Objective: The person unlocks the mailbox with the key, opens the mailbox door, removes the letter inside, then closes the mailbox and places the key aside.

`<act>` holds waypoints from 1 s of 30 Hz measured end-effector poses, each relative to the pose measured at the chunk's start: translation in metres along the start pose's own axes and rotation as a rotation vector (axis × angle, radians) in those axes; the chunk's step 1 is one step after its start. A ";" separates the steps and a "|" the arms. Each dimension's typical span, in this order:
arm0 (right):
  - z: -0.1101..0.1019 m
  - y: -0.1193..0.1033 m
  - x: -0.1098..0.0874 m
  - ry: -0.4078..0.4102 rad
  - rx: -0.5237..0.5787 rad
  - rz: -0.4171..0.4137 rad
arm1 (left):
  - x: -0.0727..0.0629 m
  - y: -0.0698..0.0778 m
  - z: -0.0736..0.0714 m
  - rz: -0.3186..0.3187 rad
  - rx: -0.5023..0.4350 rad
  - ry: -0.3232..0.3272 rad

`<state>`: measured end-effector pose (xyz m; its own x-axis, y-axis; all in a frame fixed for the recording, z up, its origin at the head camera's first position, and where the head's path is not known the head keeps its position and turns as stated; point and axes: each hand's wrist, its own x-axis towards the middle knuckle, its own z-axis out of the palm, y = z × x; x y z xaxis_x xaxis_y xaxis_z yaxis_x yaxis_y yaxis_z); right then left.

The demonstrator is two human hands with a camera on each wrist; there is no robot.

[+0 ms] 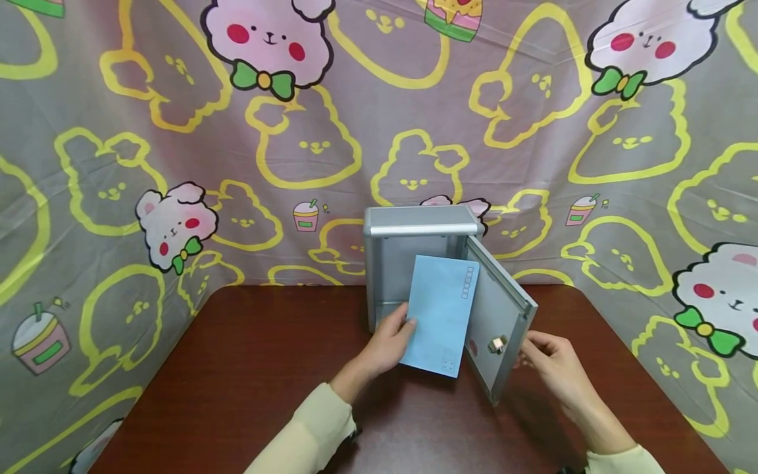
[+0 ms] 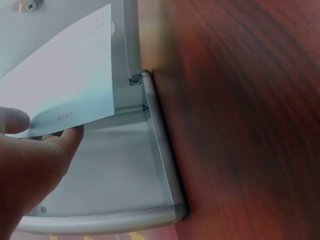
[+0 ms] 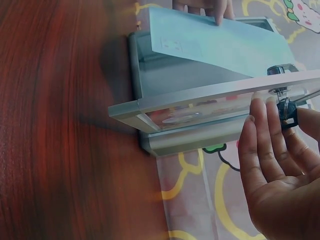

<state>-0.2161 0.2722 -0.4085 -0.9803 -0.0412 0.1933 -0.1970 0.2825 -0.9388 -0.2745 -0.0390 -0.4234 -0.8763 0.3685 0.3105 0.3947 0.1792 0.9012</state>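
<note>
My left hand [image 1: 387, 339] pinches a pale blue envelope [image 1: 441, 316] by its left edge, thumb on the near face. The envelope stands tilted in front of the opening of a grey metal box [image 1: 423, 220], printed with small squares at two corners. The box's door [image 1: 497, 316] is swung wide towards me on the right, and a lock [image 1: 497, 344] shows on its inner face. Behind that door, my right hand [image 1: 559, 372] holds a black-headed key [image 3: 287, 111] at the lock between thumb and fingers, as the right wrist view shows.
The box stands near the back of a dark reddish-brown wooden table [image 1: 266, 368]. A cloth [image 1: 331, 151] with cartoon animals hangs behind and at both sides. The opened door juts out between my two hands.
</note>
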 end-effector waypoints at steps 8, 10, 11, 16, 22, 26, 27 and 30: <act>0.000 0.000 0.000 0.003 0.001 0.014 | -0.006 0.008 0.000 0.005 -0.046 -0.011; 0.000 0.000 0.001 0.004 0.003 0.016 | -0.007 0.009 -0.001 0.007 -0.055 -0.011; 0.000 0.000 0.001 0.003 0.003 0.017 | -0.008 0.009 -0.001 0.010 -0.059 -0.009; -0.001 0.000 0.001 -0.004 0.005 0.022 | -0.012 0.010 -0.004 0.010 -0.043 0.009; -0.002 -0.002 0.002 -0.002 0.001 0.036 | -0.017 0.015 -0.012 0.072 0.108 0.042; -0.002 -0.001 0.002 -0.007 0.004 0.032 | -0.019 0.019 -0.017 0.149 0.270 0.054; -0.002 -0.001 0.002 -0.008 0.007 0.029 | -0.020 0.019 -0.019 0.163 0.322 0.059; -0.003 0.000 0.002 -0.018 0.012 0.015 | -0.023 0.022 -0.023 0.196 0.478 0.083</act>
<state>-0.2179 0.2747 -0.4075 -0.9832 -0.0543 0.1743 -0.1825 0.2718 -0.9449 -0.2516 -0.0643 -0.4039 -0.7846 0.3664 0.5002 0.6186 0.5175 0.5912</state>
